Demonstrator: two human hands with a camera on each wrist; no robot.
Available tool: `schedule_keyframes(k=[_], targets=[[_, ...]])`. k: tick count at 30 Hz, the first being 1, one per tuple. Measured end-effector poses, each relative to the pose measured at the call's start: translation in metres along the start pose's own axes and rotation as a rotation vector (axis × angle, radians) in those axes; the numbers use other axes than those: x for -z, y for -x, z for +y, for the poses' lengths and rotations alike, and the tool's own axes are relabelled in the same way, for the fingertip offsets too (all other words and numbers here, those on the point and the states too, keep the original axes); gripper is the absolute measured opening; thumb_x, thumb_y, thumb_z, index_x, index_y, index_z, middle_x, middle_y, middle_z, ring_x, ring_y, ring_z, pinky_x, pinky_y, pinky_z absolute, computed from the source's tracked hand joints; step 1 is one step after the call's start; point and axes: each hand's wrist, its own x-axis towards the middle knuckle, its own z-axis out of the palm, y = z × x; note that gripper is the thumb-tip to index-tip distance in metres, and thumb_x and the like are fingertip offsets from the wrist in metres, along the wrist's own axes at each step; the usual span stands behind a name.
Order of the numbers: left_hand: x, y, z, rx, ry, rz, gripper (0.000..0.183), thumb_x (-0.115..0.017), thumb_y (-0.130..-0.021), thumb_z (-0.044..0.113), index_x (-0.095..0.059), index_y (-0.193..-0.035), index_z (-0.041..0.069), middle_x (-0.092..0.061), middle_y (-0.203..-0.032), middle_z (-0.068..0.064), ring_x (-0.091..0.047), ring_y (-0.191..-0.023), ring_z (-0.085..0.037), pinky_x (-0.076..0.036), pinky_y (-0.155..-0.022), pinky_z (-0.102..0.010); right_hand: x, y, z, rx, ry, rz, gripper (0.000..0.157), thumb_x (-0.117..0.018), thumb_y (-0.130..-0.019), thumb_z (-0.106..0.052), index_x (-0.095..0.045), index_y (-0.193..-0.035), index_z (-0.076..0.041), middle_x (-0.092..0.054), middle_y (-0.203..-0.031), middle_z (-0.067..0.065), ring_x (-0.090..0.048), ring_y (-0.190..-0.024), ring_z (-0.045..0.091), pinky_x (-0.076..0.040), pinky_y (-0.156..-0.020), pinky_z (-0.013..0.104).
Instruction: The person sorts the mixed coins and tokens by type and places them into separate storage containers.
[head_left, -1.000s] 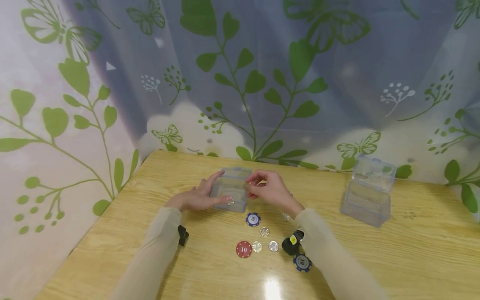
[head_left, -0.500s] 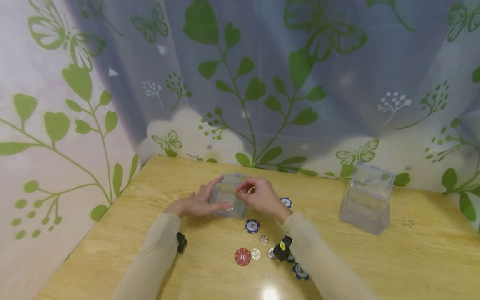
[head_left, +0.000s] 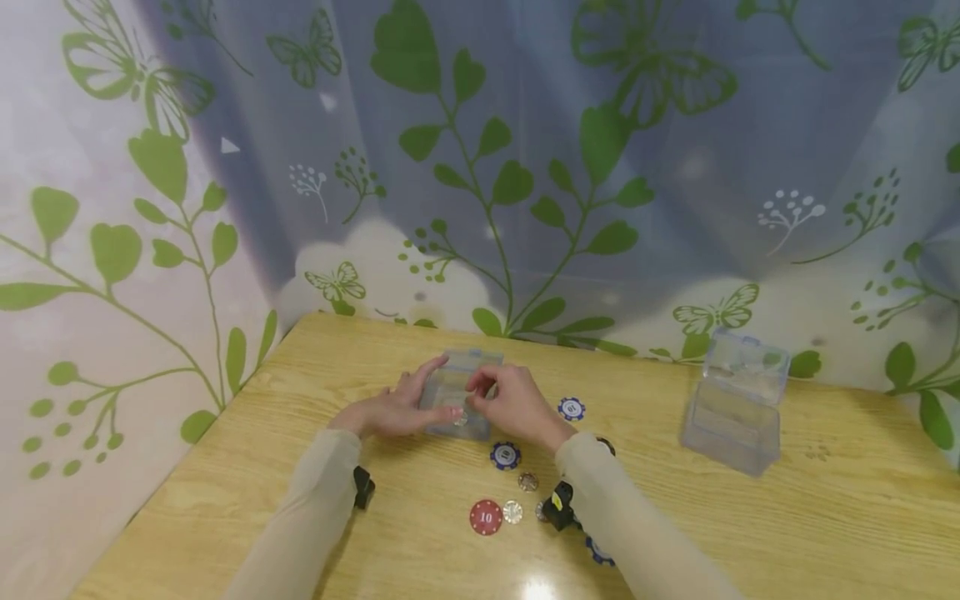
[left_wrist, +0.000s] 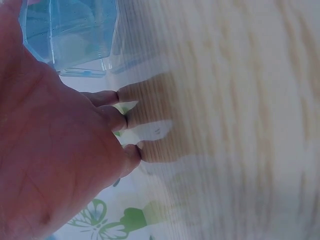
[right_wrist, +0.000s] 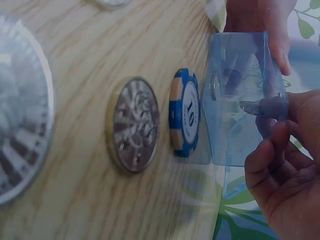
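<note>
A clear plastic box (head_left: 480, 429) with its lid up stands in front of both hands. My left hand (head_left: 397, 408) grips it from the left, thumb along the near rim. In the left wrist view, several fingertips (left_wrist: 131, 157) of this hand touch the table. My right hand (head_left: 513, 408) is over the box opening. In the right wrist view its fingers dip inside and pinch what looks like a coin (right_wrist: 250, 107), seen blurred through the wall. Another coin (right_wrist: 216, 86) lies within the box. A blue-and-white 10 poker chip (head_left: 506, 455) lies just before the box.
A second clear box (head_left: 731, 429) stands open at the right. Around the right forearm lie a blue chip (head_left: 572, 408), a red 10 chip (head_left: 486, 517), a silver coin (head_left: 513, 512), a darker coin (head_left: 528, 482) and other chips partly hidden. A patterned curtain (head_left: 480, 208) hangs behind the table.
My right hand has moved left from the box's right edge to over its opening, fingers now dipping in. The left hand keeps its hold. The head view has tilted slightly.
</note>
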Motion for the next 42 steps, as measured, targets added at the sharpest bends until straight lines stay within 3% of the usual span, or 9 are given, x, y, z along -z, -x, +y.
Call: schedule_keyframes(k=[12, 24, 31, 42], targets=[[0.0, 0.001, 0.002, 0.031, -0.003, -0.016, 0.102, -0.057, -0.092, 0.071, 0.007, -0.164, 0.037, 0.008, -0.173, -0.016, 0.016, -0.157, -0.044, 0.011, -0.122, -0.07, 0.0, 0.002, 0.004, -0.008, 0.01, 0.017, 0.012, -0.068, -0.093, -0.008, -0.074, -0.103, -0.005, -0.072, -0.091, 0.002, -0.059, -0.075, 0.012, -0.049, -0.067, 0.024], [-0.001, -0.003, -0.001, 0.048, -0.018, -0.012, 0.105, -0.056, -0.089, 0.075, 0.01, -0.163, 0.041, 0.009, -0.173, -0.012, 0.017, -0.158, -0.04, 0.01, -0.123, -0.068, 0.02, 0.023, 0.003, 0.059, -0.001, 0.022, 0.014, -0.065, -0.098, -0.014, -0.074, -0.108, -0.008, -0.074, -0.1, 0.005, -0.044, -0.048, 0.006, -0.04, -0.046, 0.022], [0.0, -0.001, 0.002, 0.03, 0.002, -0.001, 0.104, -0.058, -0.09, 0.072, 0.007, -0.164, 0.037, 0.004, -0.172, -0.02, 0.016, -0.157, -0.045, 0.011, -0.122, -0.07, 0.032, 0.036, 0.003, 0.104, 0.099, -0.021, 0.012, -0.067, -0.097, -0.013, -0.073, -0.105, -0.008, -0.075, -0.104, 0.004, -0.056, -0.06, 0.008, -0.049, -0.056, 0.022], [0.001, 0.002, 0.002, 0.032, 0.017, -0.015, 0.102, -0.059, -0.091, 0.07, 0.007, -0.163, 0.041, 0.01, -0.173, -0.016, 0.019, -0.157, -0.042, 0.012, -0.122, -0.069, 0.056, 0.057, 0.008, 0.19, 0.328, -0.109, 0.01, -0.07, -0.095, -0.013, -0.073, -0.103, -0.009, -0.074, -0.099, 0.0, -0.059, -0.071, 0.0, -0.051, -0.065, 0.018]])
